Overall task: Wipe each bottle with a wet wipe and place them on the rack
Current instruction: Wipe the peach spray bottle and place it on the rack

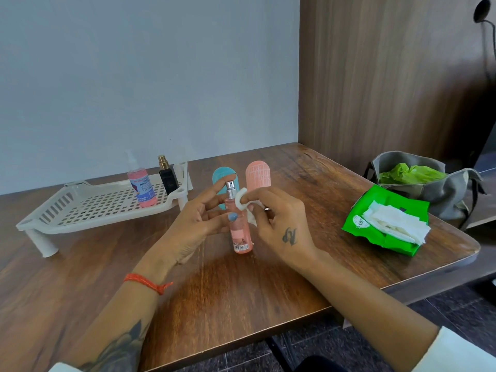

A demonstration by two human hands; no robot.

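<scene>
My left hand (200,218) pinches the slim pink spray bottle (240,232) upright; my right hand (279,221) pinches the white wet wipe (243,201), apparently touching its neck: I should wipe downward, steadily.

Hiding most of the teal bottle (224,181) behind the left hand (197,224); label print on the rack's pink bottle (143,187) blurring beyond reading.
</scene>
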